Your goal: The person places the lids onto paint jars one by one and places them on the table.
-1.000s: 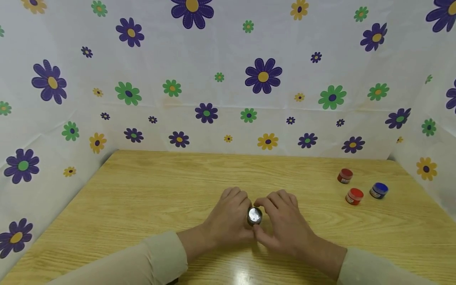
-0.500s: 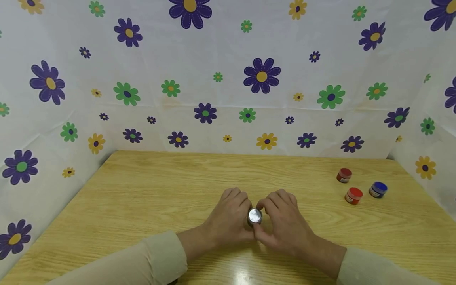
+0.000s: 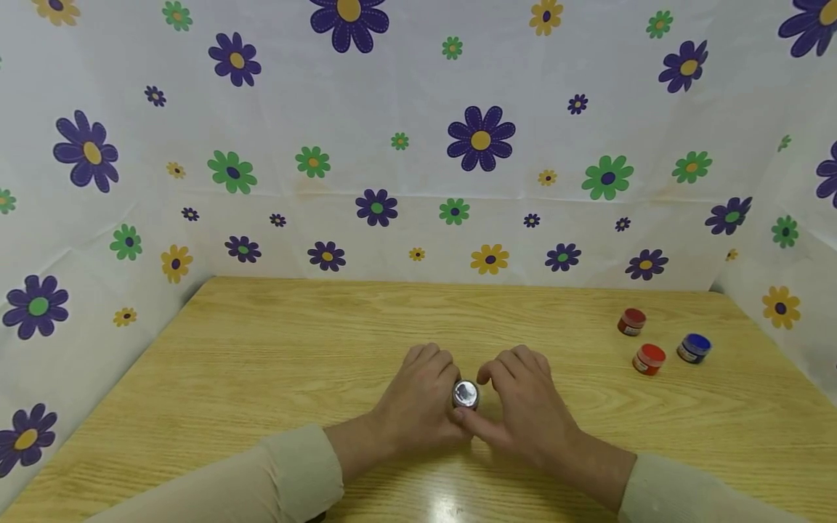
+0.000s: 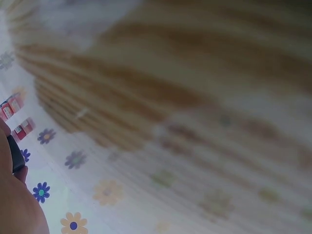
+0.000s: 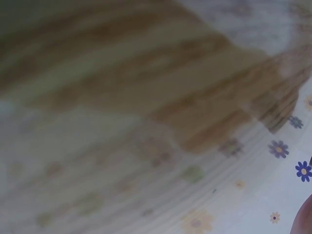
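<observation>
A small dark jar (image 3: 466,394) with a shiny silver foil top stands on the wooden table (image 3: 275,349), near its front middle. My left hand (image 3: 425,396) is curled round the jar's left side. My right hand (image 3: 519,403) sits at its right side, thumb against the near rim and curled forefinger close to the far rim. Both wrist views are blurred. The left wrist view shows a dark edge of the jar (image 4: 15,153) beside my palm.
Three small paint jars stand at the table's right: a dark red one (image 3: 632,322), a red one (image 3: 649,359) and a blue one (image 3: 694,348). A white flowered cloth (image 3: 392,167) walls the table at the back and on both sides.
My right fingers have drawn slightly to the right off the jar's top, and the thumb has slid under the near rim. My left hand and the jar stay put.
</observation>
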Motion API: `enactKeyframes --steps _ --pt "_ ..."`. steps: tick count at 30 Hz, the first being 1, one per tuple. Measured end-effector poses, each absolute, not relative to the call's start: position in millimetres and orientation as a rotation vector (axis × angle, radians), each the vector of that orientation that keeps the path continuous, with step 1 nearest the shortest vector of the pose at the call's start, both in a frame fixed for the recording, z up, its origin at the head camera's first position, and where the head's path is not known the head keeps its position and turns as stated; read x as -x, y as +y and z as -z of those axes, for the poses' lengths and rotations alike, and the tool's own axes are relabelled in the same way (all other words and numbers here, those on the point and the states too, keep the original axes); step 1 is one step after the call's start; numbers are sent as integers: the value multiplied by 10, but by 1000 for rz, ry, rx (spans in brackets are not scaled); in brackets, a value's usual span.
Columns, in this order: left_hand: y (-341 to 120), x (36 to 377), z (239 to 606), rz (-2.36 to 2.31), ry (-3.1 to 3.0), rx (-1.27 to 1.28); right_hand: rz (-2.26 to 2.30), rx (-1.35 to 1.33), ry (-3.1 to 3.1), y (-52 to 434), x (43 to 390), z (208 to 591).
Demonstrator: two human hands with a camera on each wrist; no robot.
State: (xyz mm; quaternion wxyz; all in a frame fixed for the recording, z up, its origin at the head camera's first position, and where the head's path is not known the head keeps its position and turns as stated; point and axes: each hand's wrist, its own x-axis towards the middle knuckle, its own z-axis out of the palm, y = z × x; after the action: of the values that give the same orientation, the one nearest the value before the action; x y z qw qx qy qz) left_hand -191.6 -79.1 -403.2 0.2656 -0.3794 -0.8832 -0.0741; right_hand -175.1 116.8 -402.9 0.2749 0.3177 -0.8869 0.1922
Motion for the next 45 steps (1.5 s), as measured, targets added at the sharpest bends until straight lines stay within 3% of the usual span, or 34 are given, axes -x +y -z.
enactKeyframes --steps 14,45 --pt "-775 1914 4018 208 -2368 1016 -547 -969 -2319 1167 1767 4045" --pt "-781 1917 4042 203 -2327 1043 -453 -866 -2396 1151 1742 4030"
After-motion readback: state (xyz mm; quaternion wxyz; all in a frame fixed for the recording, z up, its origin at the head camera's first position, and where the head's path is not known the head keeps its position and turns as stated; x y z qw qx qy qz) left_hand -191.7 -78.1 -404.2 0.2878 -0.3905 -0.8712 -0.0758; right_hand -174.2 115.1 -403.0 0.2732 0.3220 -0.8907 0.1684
